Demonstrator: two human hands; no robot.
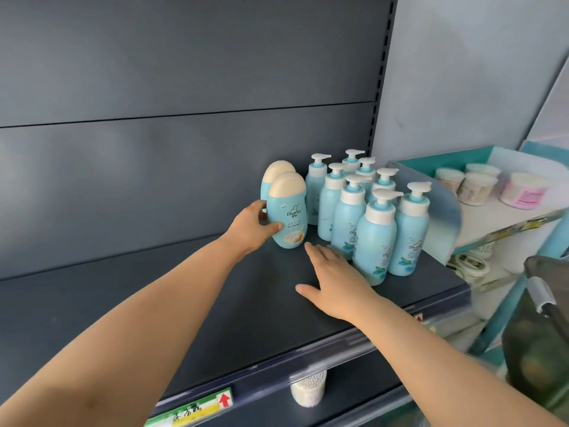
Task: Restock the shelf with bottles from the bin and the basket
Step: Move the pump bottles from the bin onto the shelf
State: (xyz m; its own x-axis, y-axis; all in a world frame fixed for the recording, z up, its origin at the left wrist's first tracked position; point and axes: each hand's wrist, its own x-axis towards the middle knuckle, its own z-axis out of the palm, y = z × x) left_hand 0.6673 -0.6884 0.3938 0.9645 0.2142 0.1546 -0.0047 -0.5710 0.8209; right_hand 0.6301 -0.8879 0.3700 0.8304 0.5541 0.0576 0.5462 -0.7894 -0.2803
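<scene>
The left hand [251, 224] grips the front oval bottle [288, 211] upright on the shelf [184, 303]. The right hand [335, 278] lies flat with fingers spread, between that bottle and the pump bottles [375, 235]

Your dark grey shelf [184, 303] carries two cream-capped oval bottles [289, 208], one behind the other, with a cluster of upright pump bottles [375, 238] just to their right.

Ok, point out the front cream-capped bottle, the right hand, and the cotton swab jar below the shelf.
front cream-capped bottle [291, 218]: head view, on its front label.
right hand [335, 280]: head view, on the back of the hand.
cotton swab jar [308, 391]: head view, on its clear side wall.
</scene>
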